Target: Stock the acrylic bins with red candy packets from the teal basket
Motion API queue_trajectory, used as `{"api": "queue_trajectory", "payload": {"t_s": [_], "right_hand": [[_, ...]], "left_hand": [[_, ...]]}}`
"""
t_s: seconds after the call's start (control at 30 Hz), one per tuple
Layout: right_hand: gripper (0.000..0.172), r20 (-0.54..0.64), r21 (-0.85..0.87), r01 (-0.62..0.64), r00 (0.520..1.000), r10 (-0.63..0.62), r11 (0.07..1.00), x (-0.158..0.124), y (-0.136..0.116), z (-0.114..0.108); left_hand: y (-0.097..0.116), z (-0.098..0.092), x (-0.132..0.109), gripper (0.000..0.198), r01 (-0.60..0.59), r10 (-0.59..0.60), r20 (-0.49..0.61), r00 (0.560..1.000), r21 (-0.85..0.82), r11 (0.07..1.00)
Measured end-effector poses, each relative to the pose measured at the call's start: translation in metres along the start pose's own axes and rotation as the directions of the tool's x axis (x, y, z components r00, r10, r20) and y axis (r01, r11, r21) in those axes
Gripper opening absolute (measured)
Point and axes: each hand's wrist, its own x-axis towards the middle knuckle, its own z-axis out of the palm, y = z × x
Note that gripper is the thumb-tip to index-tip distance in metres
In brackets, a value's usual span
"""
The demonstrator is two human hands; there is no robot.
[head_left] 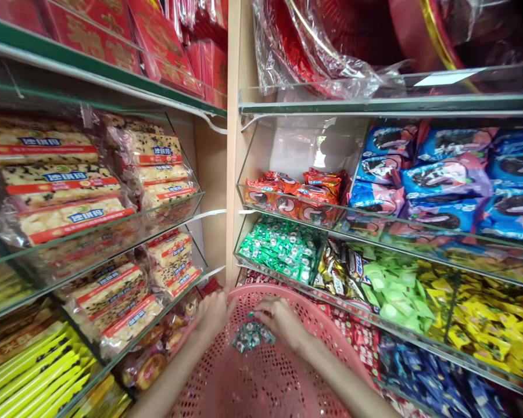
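Note:
A pink perforated plastic basket (326, 342) is in front of me, below the shelves. My left hand (214, 313) is closed over its far left rim. My right hand (281, 318) is inside the basket's far side, fingers pinched, with a bit of green wrapper showing at the tips. Just below these fingers is a small cluster of green-wrapped candies (251, 338) in the basket. More green-wrapped candies (283, 247) fill a glass compartment straight ahead, beyond the basket.
Glass-fronted shelves hold wrapped rice bars (70, 177) on the left. On the right are red packets (296, 188), blue cookie packs (444, 174), light-green sweets (396, 284) and yellow sweets (492, 313). A wooden divider (234, 145) stands between the two shelf units.

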Motion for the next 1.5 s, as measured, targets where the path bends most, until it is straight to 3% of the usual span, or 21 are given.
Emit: {"api": "queue_trajectory", "payload": {"t_s": [0.17, 0.43, 0.6, 0.77, 1.03, 1.2, 1.37, 1.5], "right_hand": [[0.023, 0.099, -0.08, -0.108, 0.988, 0.116, 0.991, -0.017, 0.027, 0.039], [0.025, 0.084, -0.249, -0.168, 0.977, 0.194, 0.954, -0.032, 0.031, 0.058], [0.023, 0.091, -0.428, -0.184, 0.965, 0.245, 0.885, -0.039, 0.037, 0.071], [0.022, 0.077, -0.517, -0.199, 0.958, 0.277, 0.832, -0.044, 0.033, 0.071], [0.02, -0.117, -0.35, -0.263, 0.964, 0.237, 0.899, -0.048, 0.021, 0.053], [0.023, -0.213, -0.246, -0.185, 0.968, 0.134, 0.951, -0.048, 0.008, 0.04], [0.024, -0.339, -0.259, -0.093, 0.941, 0.0, 0.961, -0.028, -0.014, -0.014], [0.023, -0.419, -0.466, -0.137, 0.904, -0.081, 0.874, 0.001, -0.021, -0.069]], "left_hand": [[-0.001, 0.001, 0.001, 0.045, -0.011, 0.011, 0.004, 1.0, -0.006, 1.0], [-0.001, 0.0, -0.001, 0.045, -0.042, 0.042, 0.011, 0.999, -0.005, 0.999], [0.0, 0.0, -0.004, 0.045, -0.039, 0.039, 0.026, 0.999, 0.003, 0.999], [0.001, 0.001, -0.006, 0.042, -0.073, 0.073, 0.008, 0.997, 0.019, 0.997], [0.008, 0.0, -0.007, 0.039, -0.094, 0.094, 0.014, 0.996, 0.02, 0.995], [0.014, 0.003, -0.004, 0.039, -0.103, 0.102, 0.02, 0.995, 0.023, 0.994], [0.016, 0.005, -0.003, 0.038, -0.112, 0.112, 0.002, 0.994, 0.018, 0.994], [0.017, 0.004, -0.004, 0.039, -0.111, 0.11, 0.004, 0.994, 0.02, 0.994]]}}
